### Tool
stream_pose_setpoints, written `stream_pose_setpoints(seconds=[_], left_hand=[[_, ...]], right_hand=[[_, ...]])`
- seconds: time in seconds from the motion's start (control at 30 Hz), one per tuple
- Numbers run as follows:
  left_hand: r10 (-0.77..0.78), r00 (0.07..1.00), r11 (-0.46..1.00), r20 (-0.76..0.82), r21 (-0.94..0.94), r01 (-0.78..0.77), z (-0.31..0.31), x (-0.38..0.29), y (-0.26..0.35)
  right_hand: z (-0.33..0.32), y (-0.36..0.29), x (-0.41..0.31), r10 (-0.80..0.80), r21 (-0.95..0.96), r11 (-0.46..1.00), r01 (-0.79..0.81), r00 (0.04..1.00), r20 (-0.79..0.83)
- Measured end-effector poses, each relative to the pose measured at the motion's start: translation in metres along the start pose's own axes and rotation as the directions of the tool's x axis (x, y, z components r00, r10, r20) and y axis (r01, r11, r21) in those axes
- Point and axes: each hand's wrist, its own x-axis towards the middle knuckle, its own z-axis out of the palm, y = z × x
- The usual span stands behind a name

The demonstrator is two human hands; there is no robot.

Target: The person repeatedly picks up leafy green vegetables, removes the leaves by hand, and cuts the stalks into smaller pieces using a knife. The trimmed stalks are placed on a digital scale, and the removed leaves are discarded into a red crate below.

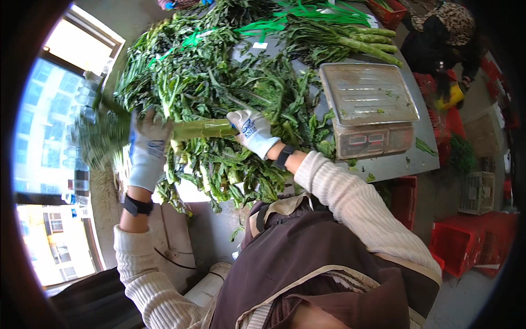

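My left hand (pixel 151 137), in a white work glove, is wrapped around a long leafy stalk vegetable near its leaves. The thick green stem (pixel 201 128) runs rightward to my right hand (pixel 251 130), also gloved, which grips the cut end. Leaves at the left end of the stalk (pixel 102 131) are blurred. Beneath both hands spreads a large heap of leafy stalks (pixel 242 88) over the metal table (pixel 394 164). Several thick stalks (pixel 365 43) lie bundled at the table's far right. Green ties (pixel 328 15) lie among the greens at the far side.
A weighing scale (pixel 370 96) with scattered leaf bits stands right of the heap. Red crates (pixel 456 246) and a grey crate (pixel 476 192) are on the floor at right. A person in dark clothes (pixel 441 41) bends there, holding something yellow. A window (pixel 49 127) is at left.
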Motion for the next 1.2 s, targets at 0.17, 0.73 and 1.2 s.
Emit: stream_pose_setpoints(seconds=[0.17, 0.73, 1.2], left_hand=[[0.046, 0.94, 0.722, 0.339, -0.661, 0.203, 0.064, -0.065, -0.022], [-0.554, 0.83, 0.452, 0.061, -0.815, 0.362, 0.109, -0.105, 0.118], [0.153, 0.641, 0.753, -0.752, -0.331, -0.568, -0.101, 0.152, 0.168]], right_hand=[[-0.034, -0.005, 0.03, -0.48, -0.36, 0.851, 0.383, 0.845, -0.235], [-0.057, 0.082, -0.164, 0.551, -0.399, 0.825, -0.401, 0.73, 0.405], [-0.164, 0.067, -0.229, 0.504, 0.123, 0.855, -0.505, 0.863, 0.04]])
